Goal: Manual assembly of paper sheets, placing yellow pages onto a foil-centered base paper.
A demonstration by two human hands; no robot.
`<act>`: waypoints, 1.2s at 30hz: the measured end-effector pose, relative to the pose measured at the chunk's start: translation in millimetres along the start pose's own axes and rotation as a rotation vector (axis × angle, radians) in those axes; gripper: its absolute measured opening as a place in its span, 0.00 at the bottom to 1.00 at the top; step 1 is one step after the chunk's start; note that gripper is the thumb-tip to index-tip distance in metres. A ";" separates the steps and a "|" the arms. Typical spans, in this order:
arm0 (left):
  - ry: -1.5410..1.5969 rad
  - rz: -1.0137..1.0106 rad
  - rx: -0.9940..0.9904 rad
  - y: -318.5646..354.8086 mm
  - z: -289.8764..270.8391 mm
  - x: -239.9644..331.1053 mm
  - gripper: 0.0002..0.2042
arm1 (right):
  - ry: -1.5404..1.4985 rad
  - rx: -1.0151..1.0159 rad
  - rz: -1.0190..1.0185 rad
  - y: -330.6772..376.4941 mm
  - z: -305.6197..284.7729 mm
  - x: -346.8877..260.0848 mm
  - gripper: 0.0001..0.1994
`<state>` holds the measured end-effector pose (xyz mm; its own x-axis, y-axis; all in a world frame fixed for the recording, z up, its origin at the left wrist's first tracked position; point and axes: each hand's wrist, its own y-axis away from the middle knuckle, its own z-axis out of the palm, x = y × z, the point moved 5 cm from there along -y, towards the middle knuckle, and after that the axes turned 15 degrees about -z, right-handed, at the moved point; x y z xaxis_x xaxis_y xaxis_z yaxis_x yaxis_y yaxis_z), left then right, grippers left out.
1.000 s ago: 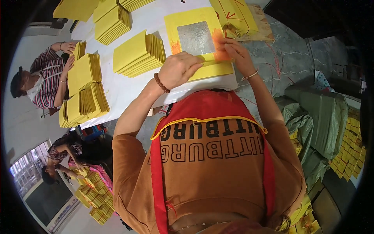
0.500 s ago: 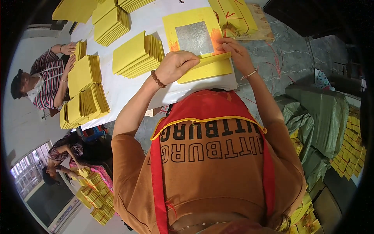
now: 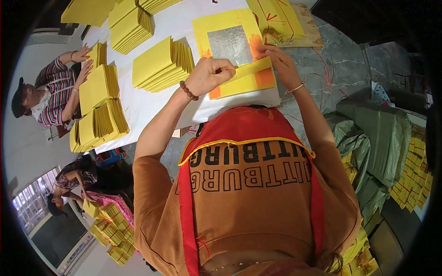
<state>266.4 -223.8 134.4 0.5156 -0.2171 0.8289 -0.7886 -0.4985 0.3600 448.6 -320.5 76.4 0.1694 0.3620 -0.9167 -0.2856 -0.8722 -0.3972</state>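
A yellow paper sheet (image 3: 202, 32) with a silver square in the middle and orange smears at its sides lies by the table's near edge. Its near edge is lifted into a narrow band (image 3: 253, 69). My left hand (image 3: 212, 76) is closed at the band's left end, thumb against the curled fingers. At the right end, my right hand (image 3: 282, 66) has its fingers bent together on the paper's edge. Nearer to me, below the band, shows a yellow paper surface (image 3: 241, 88) with orange patches. My palms hide parts of the sheet.
Fanned yellow paper stacks (image 3: 161, 64) cover the left of the white table (image 3: 138, 115). A red-tied yellow bundle (image 3: 281, 20) sits at the far right. One co-worker (image 3: 55, 92) handles stacks at the left; another person (image 3: 73, 184) bends over bundles. Green sacks (image 3: 373, 138) stand right.
The band at the near edge has lifted away from me, and orange patches now show below it. My hands have barely moved. Both co-workers have shifted slightly.
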 end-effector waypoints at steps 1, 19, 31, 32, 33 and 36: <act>0.036 -0.003 -0.004 -0.8 -0.5 -2.4 0.08 | 0.028 -0.010 0.019 -1.5 0.6 -4.6 0.14; -0.289 0.365 -0.087 20.1 -37.2 11.6 0.25 | 0.329 -0.149 -0.252 0.7 4.5 -5.4 0.12; -0.579 0.425 0.377 46.2 -26.2 2.6 0.19 | 0.553 -0.446 -0.470 -11.0 3.8 -45.2 0.12; -0.523 0.386 0.334 44.9 -24.2 -2.2 0.18 | 0.439 -0.492 -0.400 -8.6 4.4 -40.5 0.12; -0.455 0.436 0.378 45.0 -25.4 0.4 0.13 | 0.441 -0.495 -0.398 -9.2 5.2 -41.8 0.12; -0.351 0.230 0.478 39.0 -27.3 -2.7 0.07 | 0.408 -0.418 -0.375 -13.9 10.8 -51.4 0.11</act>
<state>225.1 -219.7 157.9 0.4939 -0.5851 0.6432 -0.6973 -0.7085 -0.1090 433.7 -323.4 128.5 0.5498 0.5828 -0.5983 0.2348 -0.7953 -0.5589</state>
